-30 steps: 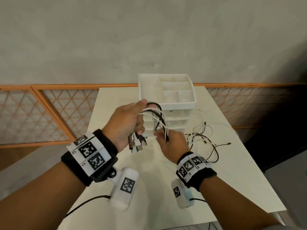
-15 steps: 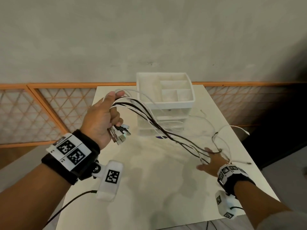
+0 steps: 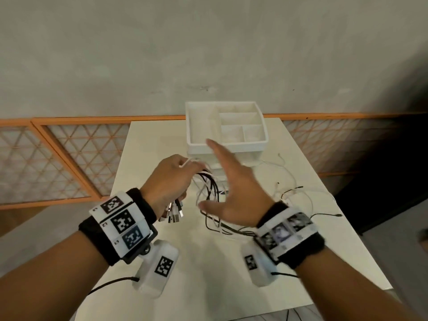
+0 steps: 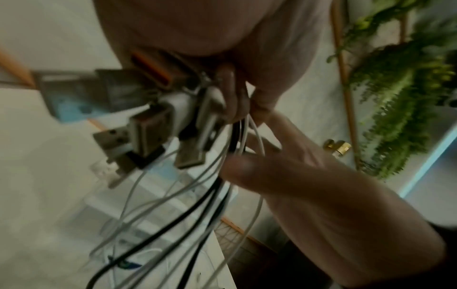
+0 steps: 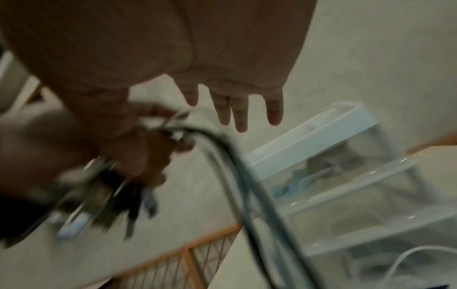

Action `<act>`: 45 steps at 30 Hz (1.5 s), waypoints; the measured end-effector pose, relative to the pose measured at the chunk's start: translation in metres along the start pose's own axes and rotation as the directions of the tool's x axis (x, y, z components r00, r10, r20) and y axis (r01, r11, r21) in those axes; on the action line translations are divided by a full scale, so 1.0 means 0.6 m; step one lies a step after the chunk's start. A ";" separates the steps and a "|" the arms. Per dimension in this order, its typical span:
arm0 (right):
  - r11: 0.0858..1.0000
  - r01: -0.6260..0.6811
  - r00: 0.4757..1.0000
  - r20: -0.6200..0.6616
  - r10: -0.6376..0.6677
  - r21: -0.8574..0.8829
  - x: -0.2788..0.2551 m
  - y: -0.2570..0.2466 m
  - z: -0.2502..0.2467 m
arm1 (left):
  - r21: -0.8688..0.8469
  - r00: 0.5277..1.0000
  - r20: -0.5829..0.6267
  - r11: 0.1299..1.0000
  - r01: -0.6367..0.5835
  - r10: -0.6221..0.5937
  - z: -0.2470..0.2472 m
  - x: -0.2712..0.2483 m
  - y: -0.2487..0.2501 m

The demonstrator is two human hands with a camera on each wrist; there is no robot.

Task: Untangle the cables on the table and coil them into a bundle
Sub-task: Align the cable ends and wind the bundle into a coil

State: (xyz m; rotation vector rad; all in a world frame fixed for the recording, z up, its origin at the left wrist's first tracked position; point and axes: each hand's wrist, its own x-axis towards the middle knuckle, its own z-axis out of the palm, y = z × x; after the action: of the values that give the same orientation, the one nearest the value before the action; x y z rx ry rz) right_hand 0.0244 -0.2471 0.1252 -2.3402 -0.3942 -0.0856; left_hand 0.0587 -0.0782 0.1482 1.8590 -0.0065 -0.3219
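- Head view: At centre frame, my left hand (image 3: pixel 170 179) is clenched around a bunch of black and white cables (image 3: pixel 209 188), their USB plugs (image 3: pixel 172 213) dangling below my fist. My right hand (image 3: pixel 234 193) hangs just right of it, fingers straight and spread, holding nothing. The cables' loose ends trail across the white table (image 3: pixel 208 274) toward the right of the frame. A white drawer organizer (image 3: pixel 227 144) stands at the table's far edge, upper centre.
- Left wrist view: My curled fingers (image 4: pixel 230 91) pinch the cables at upper centre; the plugs (image 4: pixel 148 127) cluster to the left, strands falling toward the lower left. My right hand (image 4: pixel 309 185) fills the lower right.
- Right wrist view: Blurred. My straight fingertips (image 5: pixel 241 115) point down at top centre; my left hand (image 5: pixel 138 148) grips the cables (image 5: pixel 237 176) at left. The organizer (image 5: pixel 346 166) sits at right.
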 end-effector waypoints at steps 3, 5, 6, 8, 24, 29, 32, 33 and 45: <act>0.992 0.033 0.985 -0.174 -0.012 0.120 0.028 -0.011 0.057 | -0.035 0.986 0.162 0.999 -0.028 0.033 -0.001 -0.017 0.013; 0.998 -0.010 0.969 -0.245 0.026 0.067 0.038 0.017 0.059 | -0.031 0.985 0.173 1.000 -0.001 0.007 -0.019 -0.021 0.007; 0.999 -0.037 0.971 -0.237 0.038 0.006 0.040 0.032 0.053 | 0.011 0.989 0.149 1.000 -0.009 0.007 -0.029 -0.021 0.000; 0.994 -0.085 0.974 -0.216 0.067 -0.075 0.044 0.059 0.033 | 0.155 0.991 0.117 0.985 -0.079 0.061 -0.045 -0.019 -0.023; 0.842 -0.505 0.832 -0.364 0.418 -0.188 0.018 0.140 -0.028 | 0.182 0.991 0.116 0.979 -0.089 0.068 -0.066 -0.023 -0.188; 0.905 -0.425 0.792 -0.477 0.381 0.019 0.028 0.107 -0.047 | 0.037 0.993 0.104 0.998 -0.052 0.048 -0.034 -0.010 -0.201; 0.935 -0.352 0.833 -0.443 0.332 0.038 0.032 0.087 -0.054 | -0.114 0.989 0.142 0.992 0.051 -0.034 -0.026 -0.002 -0.201; 0.940 -0.340 0.842 -0.436 0.317 0.028 0.033 0.081 -0.055 | -0.147 0.985 0.163 0.985 0.086 -0.062 -0.024 0.001 -0.198; 0.960 -0.279 0.895 -0.353 0.272 0.033 0.041 0.005 -0.026 | 0.072 0.942 0.253 0.967 -0.244 0.219 0.040 0.014 0.017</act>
State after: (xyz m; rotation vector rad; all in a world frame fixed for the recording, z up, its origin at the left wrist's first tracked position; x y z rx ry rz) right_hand 0.0495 -0.2533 0.1386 -2.3116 0.1195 -0.3700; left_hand 0.0628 -0.1053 0.1492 1.8864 -0.4152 -0.3881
